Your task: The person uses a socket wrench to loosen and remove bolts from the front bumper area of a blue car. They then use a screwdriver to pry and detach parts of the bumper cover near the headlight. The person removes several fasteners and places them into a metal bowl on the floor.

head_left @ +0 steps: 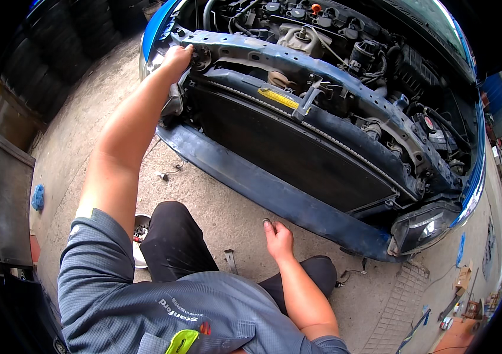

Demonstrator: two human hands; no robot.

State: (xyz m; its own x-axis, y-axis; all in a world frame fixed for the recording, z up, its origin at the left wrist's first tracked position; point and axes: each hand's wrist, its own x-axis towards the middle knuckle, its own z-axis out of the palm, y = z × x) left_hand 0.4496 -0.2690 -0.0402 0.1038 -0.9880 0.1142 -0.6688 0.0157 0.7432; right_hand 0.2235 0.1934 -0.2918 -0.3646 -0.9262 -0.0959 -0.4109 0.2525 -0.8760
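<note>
here, left hand [177, 62] at one crossbar [280, 54], right hand [279, 241] near one beam [262, 184]

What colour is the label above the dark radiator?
Yellow label, best seen in the head view.

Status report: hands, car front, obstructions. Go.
Left hand at end of upper crossbar, grip unclear. Right hand apart from bumper beam, fingers curled, contents unclear. Radiator exposed; bumper beam across its lower front, possibly obstructing.
</note>
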